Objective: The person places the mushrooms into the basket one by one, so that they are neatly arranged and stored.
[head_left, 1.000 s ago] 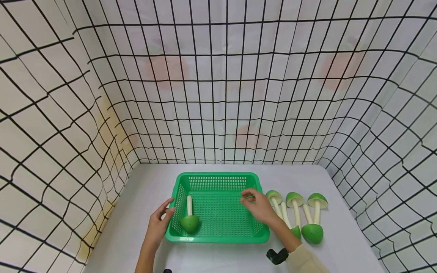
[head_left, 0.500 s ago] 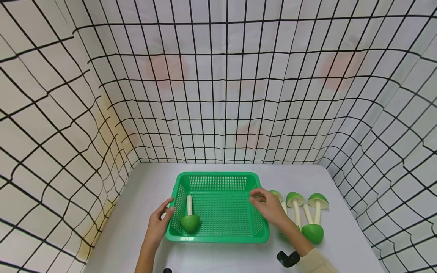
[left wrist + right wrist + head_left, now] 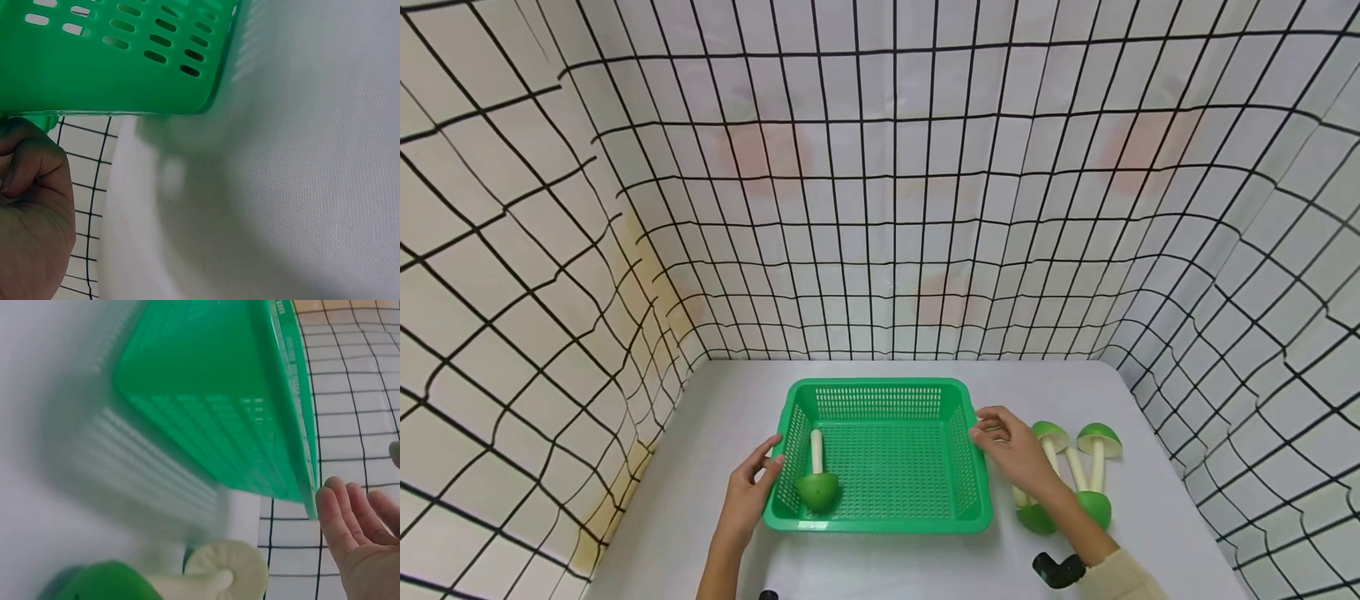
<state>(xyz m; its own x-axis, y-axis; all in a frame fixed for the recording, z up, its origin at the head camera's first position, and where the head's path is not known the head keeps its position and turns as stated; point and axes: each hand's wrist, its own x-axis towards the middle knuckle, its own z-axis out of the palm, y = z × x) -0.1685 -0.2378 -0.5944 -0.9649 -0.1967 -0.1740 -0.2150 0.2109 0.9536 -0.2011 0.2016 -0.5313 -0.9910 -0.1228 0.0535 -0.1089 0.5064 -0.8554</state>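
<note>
A green plastic basket point(image 3: 880, 527) with slotted walls stands on the white table. Inside it, at the left, lies one toy mushroom point(image 3: 817, 492), its green cap toward me and its white stem pointing away. At the basket's left rim, my left hand point(image 3: 745, 496) grips the edge between thumb and fingers; in the left wrist view this hand point(image 3: 37, 206) has curled fingers. My right hand point(image 3: 1017, 450) hovers by the right rim, fingers loosely bent and holding nothing. In the right wrist view its fingertips point(image 3: 331, 494) are close to the rim; contact is unclear.
Several more toy mushrooms point(image 3: 1099, 442) lie in a cluster right of the basket, partly hidden by my right forearm. A black wire grid point(image 3: 891, 225) over pale sheeting encloses the table's back and sides. A black elbow-shaped piece point(image 3: 1058, 571) sits beside the right sleeve.
My right hand has moved right, from above the basket's interior to its right rim, now covering some of the mushrooms there. My left hand and the basket have stayed put.
</note>
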